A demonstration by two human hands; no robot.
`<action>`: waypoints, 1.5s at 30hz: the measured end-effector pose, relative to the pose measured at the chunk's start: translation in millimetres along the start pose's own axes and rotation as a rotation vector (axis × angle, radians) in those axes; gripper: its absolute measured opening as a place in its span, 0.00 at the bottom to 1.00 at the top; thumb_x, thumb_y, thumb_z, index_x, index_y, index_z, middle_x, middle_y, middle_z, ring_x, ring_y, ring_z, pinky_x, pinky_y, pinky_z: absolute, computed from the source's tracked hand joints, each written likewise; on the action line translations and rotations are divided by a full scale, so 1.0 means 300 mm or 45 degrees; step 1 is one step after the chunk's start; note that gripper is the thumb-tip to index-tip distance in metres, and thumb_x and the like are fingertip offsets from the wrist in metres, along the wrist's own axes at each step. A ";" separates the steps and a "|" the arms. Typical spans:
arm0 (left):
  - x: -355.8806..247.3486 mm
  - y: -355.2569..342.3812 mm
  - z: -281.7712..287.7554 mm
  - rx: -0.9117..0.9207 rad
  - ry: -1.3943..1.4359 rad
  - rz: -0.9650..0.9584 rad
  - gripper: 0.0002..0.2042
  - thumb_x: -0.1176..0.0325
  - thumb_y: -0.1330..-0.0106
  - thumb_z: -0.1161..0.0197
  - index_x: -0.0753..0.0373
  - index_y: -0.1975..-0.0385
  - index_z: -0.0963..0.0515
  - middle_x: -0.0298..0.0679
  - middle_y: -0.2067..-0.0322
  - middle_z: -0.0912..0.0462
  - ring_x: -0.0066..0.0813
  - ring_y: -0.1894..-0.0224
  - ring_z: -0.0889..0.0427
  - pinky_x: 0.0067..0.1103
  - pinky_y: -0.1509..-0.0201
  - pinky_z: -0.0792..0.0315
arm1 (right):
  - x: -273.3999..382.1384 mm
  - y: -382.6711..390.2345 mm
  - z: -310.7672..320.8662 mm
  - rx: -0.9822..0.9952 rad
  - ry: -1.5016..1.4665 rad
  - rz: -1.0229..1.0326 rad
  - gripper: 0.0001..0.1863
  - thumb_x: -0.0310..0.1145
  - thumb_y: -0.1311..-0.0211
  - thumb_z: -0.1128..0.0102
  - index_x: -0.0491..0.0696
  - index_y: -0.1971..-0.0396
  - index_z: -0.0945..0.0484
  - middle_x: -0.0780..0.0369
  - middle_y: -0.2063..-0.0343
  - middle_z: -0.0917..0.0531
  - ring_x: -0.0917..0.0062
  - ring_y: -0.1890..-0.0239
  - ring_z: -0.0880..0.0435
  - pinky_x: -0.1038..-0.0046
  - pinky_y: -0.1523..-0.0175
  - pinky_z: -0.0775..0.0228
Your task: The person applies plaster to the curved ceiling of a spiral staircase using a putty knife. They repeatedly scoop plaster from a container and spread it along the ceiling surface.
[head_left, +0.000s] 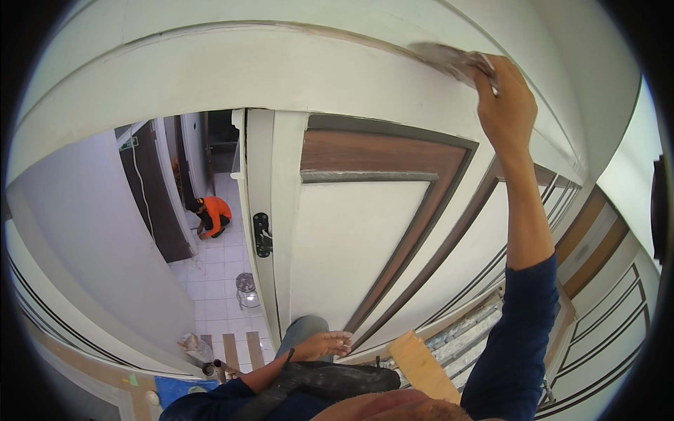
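My right hand [507, 98] is raised at the upper right, its fingers closed on a brownish-grey flat piece [449, 61]. Motion smears this piece, so I cannot tell if it is sandpaper, a cloth or a blade. It lies along the dark groove [281, 25] in the white panel [210, 67] above the doorway. My left hand [324, 344] hangs low, just beside my knee [305, 328], with loosely bent fingers and nothing visible in them. Below the panel stands a white door [361, 245] with brown and grey moulding.
Through the doorway, a person in an orange top [213, 214] crouches on the white tiled floor [217, 270]. A wire-like round container [246, 291] stands nearer. Under me are a wooden board [423, 366] and a paint-splattered platform [460, 344]. A black door handle [262, 235] juts out.
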State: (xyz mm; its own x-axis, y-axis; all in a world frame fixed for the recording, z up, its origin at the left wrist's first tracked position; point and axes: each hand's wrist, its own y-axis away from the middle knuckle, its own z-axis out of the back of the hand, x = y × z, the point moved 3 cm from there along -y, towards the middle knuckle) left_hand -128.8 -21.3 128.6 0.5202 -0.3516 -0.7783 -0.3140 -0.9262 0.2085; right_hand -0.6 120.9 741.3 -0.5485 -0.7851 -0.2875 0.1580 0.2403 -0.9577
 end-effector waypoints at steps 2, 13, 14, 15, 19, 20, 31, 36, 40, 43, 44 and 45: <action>0.023 -0.012 0.019 0.031 0.055 -0.005 0.22 0.69 0.23 0.49 0.68 0.32 0.37 0.49 0.40 0.27 0.39 0.40 0.24 0.32 0.33 0.29 | -0.015 0.011 0.030 -0.103 -0.093 -0.050 0.09 0.31 0.38 0.36 0.50 0.58 0.18 0.65 0.63 0.15 0.68 0.63 0.16 0.70 0.58 0.24; 0.012 -0.001 0.005 0.006 0.048 -0.022 0.20 0.69 0.24 0.48 0.66 0.35 0.32 0.46 0.44 0.23 0.35 0.41 0.23 0.29 0.34 0.30 | 0.184 -0.038 -0.030 0.021 -0.013 0.349 0.09 0.25 0.44 0.33 0.54 0.64 0.17 0.72 0.68 0.17 0.76 0.66 0.20 0.72 0.63 0.27; 0.015 -0.001 0.009 0.004 0.046 -0.022 0.19 0.69 0.24 0.48 0.66 0.35 0.32 0.46 0.44 0.23 0.35 0.41 0.23 0.30 0.34 0.30 | 0.193 -0.037 -0.039 0.020 0.008 0.352 0.09 0.25 0.44 0.33 0.54 0.64 0.17 0.72 0.68 0.17 0.76 0.66 0.20 0.72 0.62 0.27; 0.015 -0.001 0.008 0.009 0.045 -0.023 0.19 0.69 0.24 0.49 0.66 0.35 0.32 0.46 0.44 0.23 0.35 0.41 0.23 0.30 0.33 0.30 | 0.201 -0.030 -0.047 0.012 0.014 0.371 0.09 0.25 0.44 0.33 0.54 0.64 0.18 0.72 0.67 0.17 0.76 0.65 0.20 0.72 0.62 0.27; 0.010 0.003 0.001 0.014 0.046 -0.030 0.21 0.69 0.24 0.48 0.67 0.34 0.34 0.46 0.45 0.24 0.35 0.43 0.22 0.29 0.36 0.28 | 0.216 0.005 -0.044 0.023 0.016 0.409 0.09 0.24 0.44 0.34 0.54 0.64 0.18 0.72 0.66 0.16 0.76 0.64 0.20 0.72 0.61 0.27; 0.009 0.006 -0.002 0.010 0.047 -0.034 0.21 0.69 0.24 0.47 0.67 0.33 0.35 0.46 0.45 0.24 0.35 0.44 0.22 0.29 0.37 0.27 | 0.215 0.012 -0.038 0.035 0.009 0.409 0.09 0.24 0.44 0.34 0.53 0.64 0.18 0.72 0.66 0.16 0.75 0.64 0.20 0.72 0.61 0.27; 0.024 -0.010 0.012 0.018 0.044 -0.056 0.21 0.69 0.24 0.47 0.66 0.34 0.34 0.45 0.44 0.24 0.36 0.43 0.22 0.30 0.34 0.29 | 0.275 -0.065 -0.036 0.025 -0.007 0.452 0.11 0.25 0.46 0.32 0.54 0.63 0.18 0.72 0.67 0.17 0.77 0.65 0.20 0.73 0.63 0.27; 0.028 -0.009 0.019 0.024 0.077 -0.053 0.20 0.68 0.23 0.48 0.66 0.34 0.34 0.46 0.44 0.25 0.37 0.42 0.23 0.30 0.34 0.29 | 0.287 -0.024 -0.057 0.034 0.029 0.458 0.12 0.24 0.46 0.32 0.55 0.62 0.17 0.71 0.66 0.16 0.77 0.64 0.19 0.73 0.62 0.26; 0.031 -0.009 0.017 0.021 0.080 -0.050 0.20 0.69 0.23 0.48 0.67 0.34 0.34 0.46 0.43 0.25 0.37 0.42 0.23 0.30 0.33 0.29 | 0.256 -0.041 -0.016 0.071 -0.043 0.390 0.10 0.25 0.43 0.34 0.53 0.61 0.17 0.70 0.65 0.16 0.75 0.64 0.18 0.73 0.60 0.25; 0.031 -0.010 0.012 0.009 0.067 -0.051 0.20 0.69 0.23 0.48 0.67 0.34 0.34 0.46 0.43 0.25 0.36 0.42 0.23 0.30 0.33 0.30 | 0.246 -0.062 -0.002 0.092 -0.134 0.295 0.08 0.25 0.39 0.36 0.51 0.61 0.18 0.68 0.65 0.15 0.72 0.65 0.18 0.72 0.61 0.25; 0.031 -0.012 0.010 0.003 0.060 -0.052 0.20 0.69 0.23 0.48 0.67 0.34 0.34 0.46 0.43 0.25 0.36 0.41 0.23 0.30 0.33 0.30 | 0.253 -0.068 -0.004 0.087 -0.137 0.332 0.08 0.26 0.39 0.37 0.51 0.61 0.17 0.68 0.65 0.15 0.72 0.65 0.18 0.72 0.62 0.25; 0.030 -0.011 0.010 0.006 0.061 -0.054 0.20 0.68 0.23 0.48 0.67 0.34 0.34 0.45 0.43 0.25 0.36 0.42 0.23 0.30 0.33 0.30 | 0.259 -0.072 -0.009 0.081 -0.140 0.367 0.08 0.26 0.39 0.37 0.51 0.60 0.17 0.68 0.65 0.15 0.72 0.65 0.18 0.71 0.62 0.25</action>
State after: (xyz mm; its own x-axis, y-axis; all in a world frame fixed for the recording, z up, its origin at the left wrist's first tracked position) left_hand -125.5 -21.0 119.0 0.5704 -0.3183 -0.7572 -0.2944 -0.9398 0.1733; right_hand -48.8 56.3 739.7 -0.3820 -0.7479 -0.5429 0.3471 0.4284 -0.8343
